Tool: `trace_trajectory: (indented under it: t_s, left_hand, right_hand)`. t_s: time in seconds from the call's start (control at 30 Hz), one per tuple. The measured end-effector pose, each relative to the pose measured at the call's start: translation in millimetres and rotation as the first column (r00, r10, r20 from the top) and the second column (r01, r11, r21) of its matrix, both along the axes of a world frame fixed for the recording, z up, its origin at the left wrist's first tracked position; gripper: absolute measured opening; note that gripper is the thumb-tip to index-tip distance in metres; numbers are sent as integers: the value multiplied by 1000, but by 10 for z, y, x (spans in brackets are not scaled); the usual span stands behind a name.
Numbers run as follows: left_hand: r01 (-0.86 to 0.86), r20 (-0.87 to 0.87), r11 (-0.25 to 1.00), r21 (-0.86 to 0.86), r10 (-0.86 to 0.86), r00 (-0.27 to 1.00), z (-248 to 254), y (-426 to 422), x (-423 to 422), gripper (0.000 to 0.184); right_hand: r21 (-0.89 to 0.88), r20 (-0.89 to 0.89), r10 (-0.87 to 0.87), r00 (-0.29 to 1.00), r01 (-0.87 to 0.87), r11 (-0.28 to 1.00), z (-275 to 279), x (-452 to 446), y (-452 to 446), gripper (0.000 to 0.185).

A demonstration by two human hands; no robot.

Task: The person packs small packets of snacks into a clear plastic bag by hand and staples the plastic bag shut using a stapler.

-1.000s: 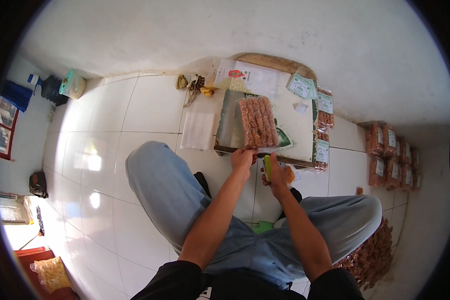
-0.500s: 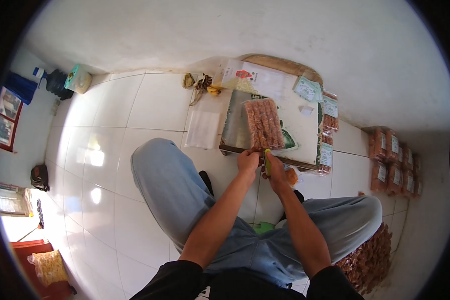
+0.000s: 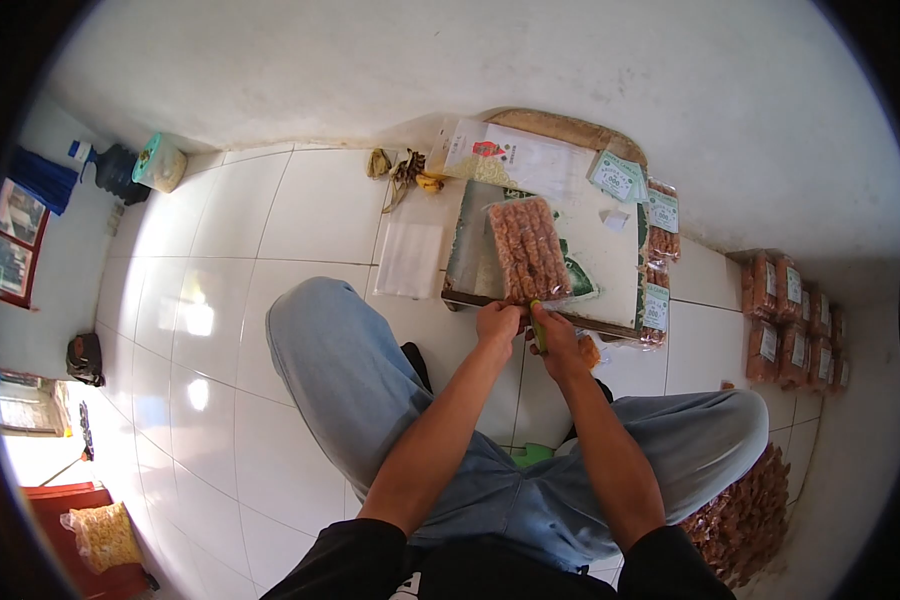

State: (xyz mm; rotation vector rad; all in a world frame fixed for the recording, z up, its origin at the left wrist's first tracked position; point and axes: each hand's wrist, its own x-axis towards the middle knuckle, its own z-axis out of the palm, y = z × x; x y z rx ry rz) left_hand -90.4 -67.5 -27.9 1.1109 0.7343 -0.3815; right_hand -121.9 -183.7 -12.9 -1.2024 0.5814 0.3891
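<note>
A clear plastic bag of reddish-brown, lumpy snack rows lies on the low white-topped table. My left hand is closed on the bag's near edge, just off the table's front. Beside it, my right hand grips a small yellow-green tool, whose tip is up against that same edge. What kind of tool it is I cannot make out. Under the bag's right side is a green-and-white printed patch.
Green-and-white labels and a printed plastic sheet lie on the table's far part. Labelled packs stand along its right side, with more packs by the wall. Bananas and clear plastic sleeves are left; a brown heap lies behind my knee.
Both hands stay at the bag's near edge. The yellow-green tool has tilted slightly, and its tip sits closer to my left fingers. The whole view has shifted a little.
</note>
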Motion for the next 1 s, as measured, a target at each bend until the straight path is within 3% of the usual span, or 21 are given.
trace_trajectory:
  t_s: [0.27, 0.37, 0.43, 0.47, 0.53, 0.67, 0.73, 0.77, 0.83, 0.9, 0.97, 1.0]
  left_hand:
    - [9, -16, 999, -32, -10, 1000, 59, 26, -46, 14]
    - [39, -25, 999, -7, -39, 999, 138, 97, -57, 16]
    - [82, -61, 996, 25, -81, 995, 185, 142, -32, 22]
    - [91, -63, 995, 31, -89, 994, 213, 161, -24, 22]
    - [45, -82, 999, 3, -44, 996, 255, 206, -18, 27]
    - [28, -92, 999, -17, -30, 995, 273, 305, -6, 32]
    - [-15, -82, 989, -150, 3, 997, 319, 337, -19, 35]
    - [-7, -82, 990, -141, -5, 997, 327, 345, -16, 35]
    - [-11, -85, 985, -171, -4, 996, 292, 362, -14, 36]
    - [37, -29, 995, -93, -40, 999, 254, 345, -25, 39]
    - [81, 26, 997, -13, -81, 996, 218, 325, -37, 42]
    - [61, 40, 998, 12, -61, 997, 220, 320, -41, 45]
  right_hand:
    - [-107, -69, 12, 998, -20, 994, 114, 12, 6, 30]
    - [-106, -169, 124, 978, -143, 984, 267, 85, -80, 32]
    - [-116, -232, 307, 923, -340, 933, 293, 139, -258, 35]
    - [-109, -231, 301, 925, -332, 937, 319, 161, -349, 35]
    - [-214, -308, 431, 848, -503, 837, 408, 191, -523, 39]
    - [-337, -377, 347, 859, -476, 812, 296, 325, -822, 49]
    - [-705, -77, 277, 958, -249, 665, -3, 373, -907, 49]
    - [-698, -75, 270, 960, -243, 673, -81, 359, -917, 49]
    - [-896, 213, 320, 923, 54, 441, -78, 322, -856, 48]
    - [-920, 221, 308, 926, 93, 380, -24, 309, -787, 50]
    - [-974, 179, 309, 934, 125, 187, 54, 304, -719, 52]
    - [-973, 181, 302, 936, 125, 194, 24, 302, -706, 52]
